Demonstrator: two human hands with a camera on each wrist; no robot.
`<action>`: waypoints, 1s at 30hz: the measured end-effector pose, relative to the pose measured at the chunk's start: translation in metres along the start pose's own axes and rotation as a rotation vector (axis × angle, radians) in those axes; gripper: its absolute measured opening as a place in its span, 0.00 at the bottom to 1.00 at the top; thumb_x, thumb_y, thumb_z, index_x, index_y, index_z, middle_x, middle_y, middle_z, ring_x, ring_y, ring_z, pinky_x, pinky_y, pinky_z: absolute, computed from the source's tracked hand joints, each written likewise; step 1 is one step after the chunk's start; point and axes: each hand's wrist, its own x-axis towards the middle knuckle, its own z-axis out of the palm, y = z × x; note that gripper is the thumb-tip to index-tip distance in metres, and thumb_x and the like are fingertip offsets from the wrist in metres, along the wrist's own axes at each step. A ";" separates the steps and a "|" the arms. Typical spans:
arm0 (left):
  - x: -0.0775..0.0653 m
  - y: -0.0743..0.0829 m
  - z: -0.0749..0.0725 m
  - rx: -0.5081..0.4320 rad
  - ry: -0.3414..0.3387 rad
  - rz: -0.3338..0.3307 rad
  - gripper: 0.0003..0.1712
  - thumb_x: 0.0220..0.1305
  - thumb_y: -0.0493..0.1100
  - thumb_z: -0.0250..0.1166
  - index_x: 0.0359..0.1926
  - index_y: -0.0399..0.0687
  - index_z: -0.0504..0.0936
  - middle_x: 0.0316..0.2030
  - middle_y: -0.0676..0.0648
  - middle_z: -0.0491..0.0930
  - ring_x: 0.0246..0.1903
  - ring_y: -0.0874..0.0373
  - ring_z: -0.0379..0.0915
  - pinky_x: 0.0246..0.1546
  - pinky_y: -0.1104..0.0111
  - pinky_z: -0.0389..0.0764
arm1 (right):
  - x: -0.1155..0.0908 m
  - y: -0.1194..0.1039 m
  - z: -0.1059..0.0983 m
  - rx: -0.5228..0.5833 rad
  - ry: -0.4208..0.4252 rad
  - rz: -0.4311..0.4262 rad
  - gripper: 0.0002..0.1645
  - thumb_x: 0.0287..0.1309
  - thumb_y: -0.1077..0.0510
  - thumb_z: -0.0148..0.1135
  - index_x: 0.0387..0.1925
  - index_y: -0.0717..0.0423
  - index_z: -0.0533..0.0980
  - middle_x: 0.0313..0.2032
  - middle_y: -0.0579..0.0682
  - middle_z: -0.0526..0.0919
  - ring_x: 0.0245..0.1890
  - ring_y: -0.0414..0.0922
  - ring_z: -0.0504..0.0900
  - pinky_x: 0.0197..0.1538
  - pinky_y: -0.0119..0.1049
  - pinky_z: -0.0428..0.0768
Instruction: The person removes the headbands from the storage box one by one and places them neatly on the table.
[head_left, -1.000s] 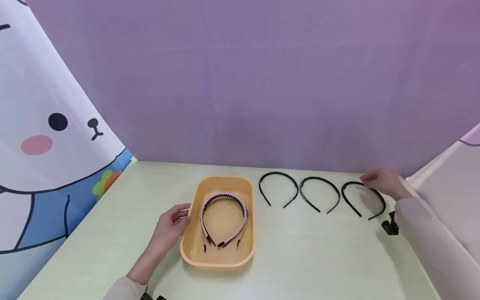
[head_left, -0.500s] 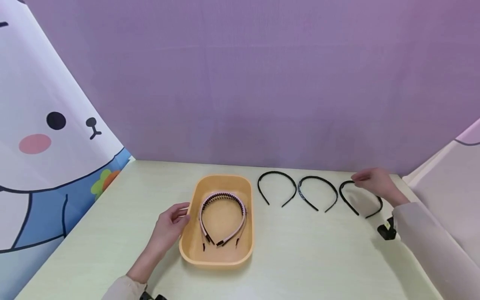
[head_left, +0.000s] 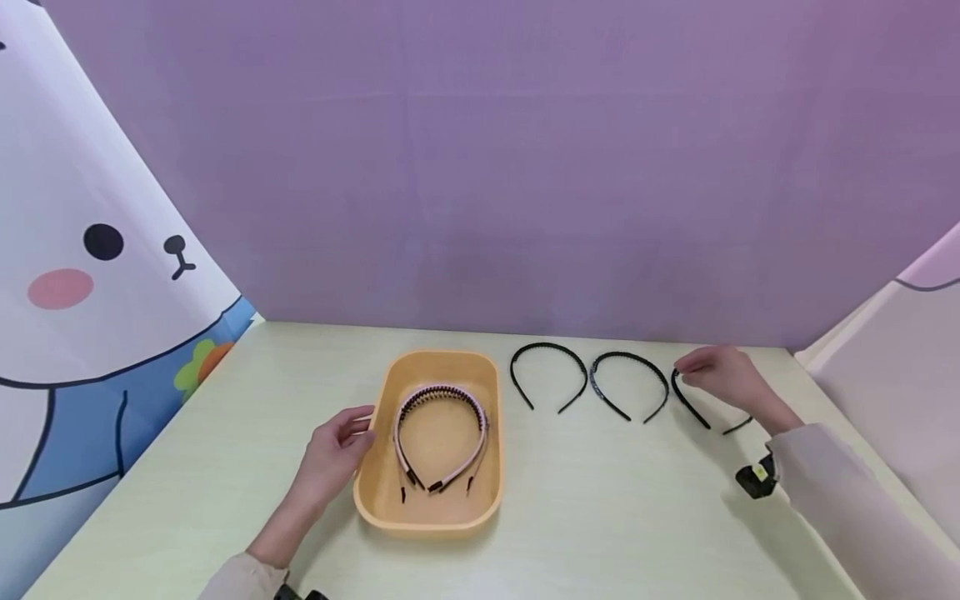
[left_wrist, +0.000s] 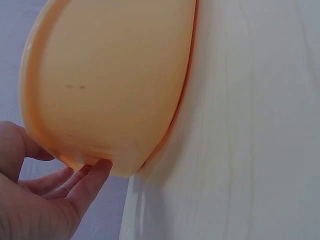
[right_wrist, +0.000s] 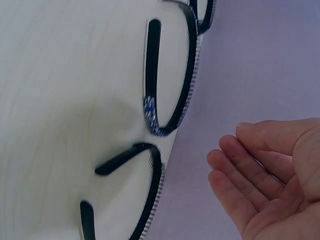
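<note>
My left hand [head_left: 333, 454] holds the left side of a peach-coloured plastic tray [head_left: 429, 527]. In the left wrist view its fingertips rest on the outside of the tray wall [left_wrist: 115, 100], with the thumb at the rim. Inside the tray lie several headbands [head_left: 397, 433], one pink, one with black teeth. My right hand [head_left: 723, 379] hovers over the rightmost black headband [head_left: 690, 406], partly covering it. In the right wrist view its fingers are loosely bent and hold nothing. A black headband with a blue glittery part [head_left: 595, 383] lies just left of that one.
Another black headband [head_left: 549, 344] lies farther left, near the tray. The three headbands form a row along the back of the pale tabletop [head_left: 600, 517]. A purple backdrop [head_left: 480, 183] rises behind, and a cartoon-printed cloth [head_left: 112, 333] hangs at the left.
My right hand has moved left over the rightmost headband and covers more of its arch. The left hand stays at the tray. The whole view has shifted slightly.
</note>
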 end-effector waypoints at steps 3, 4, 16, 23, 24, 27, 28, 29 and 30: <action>0.000 0.000 0.000 0.002 0.000 0.004 0.23 0.66 0.34 0.55 0.62 0.34 0.70 0.55 0.30 0.75 0.53 0.42 0.76 0.50 0.65 0.81 | -0.002 -0.007 0.002 0.014 -0.001 0.004 0.12 0.55 0.63 0.63 0.40 0.66 0.82 0.36 0.60 0.87 0.33 0.49 0.86 0.36 0.34 0.81; 0.000 0.000 0.000 0.003 -0.001 0.003 0.23 0.66 0.34 0.55 0.61 0.34 0.70 0.55 0.30 0.75 0.53 0.42 0.76 0.50 0.65 0.81 | -0.003 -0.009 0.003 0.017 -0.003 0.008 0.12 0.55 0.63 0.63 0.41 0.65 0.82 0.36 0.60 0.87 0.33 0.49 0.86 0.36 0.35 0.81; 0.000 0.000 -0.001 0.001 -0.006 0.004 0.23 0.66 0.34 0.55 0.62 0.34 0.70 0.54 0.30 0.75 0.53 0.42 0.75 0.50 0.65 0.81 | -0.007 -0.035 0.009 0.066 -0.046 0.006 0.12 0.57 0.62 0.62 0.42 0.64 0.82 0.39 0.60 0.86 0.38 0.53 0.85 0.39 0.39 0.83; 0.001 -0.001 -0.001 0.002 -0.010 0.001 0.23 0.66 0.34 0.55 0.62 0.34 0.69 0.54 0.30 0.75 0.53 0.42 0.76 0.49 0.66 0.81 | -0.011 -0.050 0.015 0.099 -0.076 0.015 0.13 0.57 0.61 0.62 0.43 0.64 0.81 0.40 0.61 0.86 0.40 0.53 0.85 0.41 0.42 0.82; 0.001 -0.001 -0.001 0.002 -0.010 -0.001 0.23 0.66 0.34 0.55 0.62 0.34 0.69 0.54 0.30 0.75 0.53 0.42 0.75 0.49 0.66 0.81 | -0.011 -0.052 0.016 0.103 -0.076 0.011 0.13 0.57 0.62 0.62 0.43 0.64 0.81 0.40 0.61 0.86 0.40 0.53 0.85 0.41 0.41 0.82; 0.001 -0.001 -0.002 0.005 -0.010 -0.003 0.23 0.66 0.34 0.55 0.62 0.35 0.69 0.55 0.30 0.75 0.54 0.42 0.75 0.49 0.66 0.81 | -0.010 -0.059 0.020 0.132 -0.081 -0.003 0.13 0.57 0.63 0.62 0.43 0.65 0.81 0.40 0.62 0.85 0.40 0.52 0.84 0.41 0.40 0.82; 0.001 -0.001 -0.002 0.005 -0.011 -0.003 0.23 0.66 0.34 0.55 0.62 0.35 0.69 0.55 0.30 0.75 0.54 0.42 0.75 0.50 0.65 0.81 | -0.010 -0.061 0.022 0.139 -0.084 -0.006 0.13 0.57 0.63 0.62 0.43 0.65 0.81 0.40 0.62 0.85 0.40 0.52 0.84 0.41 0.39 0.83; 0.001 -0.001 -0.002 0.006 -0.011 -0.003 0.23 0.66 0.34 0.55 0.62 0.35 0.69 0.55 0.30 0.75 0.54 0.42 0.75 0.50 0.65 0.81 | -0.009 -0.063 0.023 0.149 -0.087 -0.008 0.13 0.56 0.64 0.62 0.43 0.66 0.81 0.40 0.62 0.85 0.40 0.52 0.84 0.41 0.38 0.82; 0.001 -0.001 -0.002 0.005 -0.011 -0.003 0.23 0.66 0.34 0.55 0.62 0.35 0.69 0.55 0.30 0.75 0.54 0.42 0.75 0.50 0.66 0.81 | -0.009 -0.065 0.025 0.160 -0.088 -0.011 0.12 0.56 0.64 0.62 0.42 0.66 0.80 0.40 0.62 0.85 0.40 0.52 0.84 0.40 0.37 0.82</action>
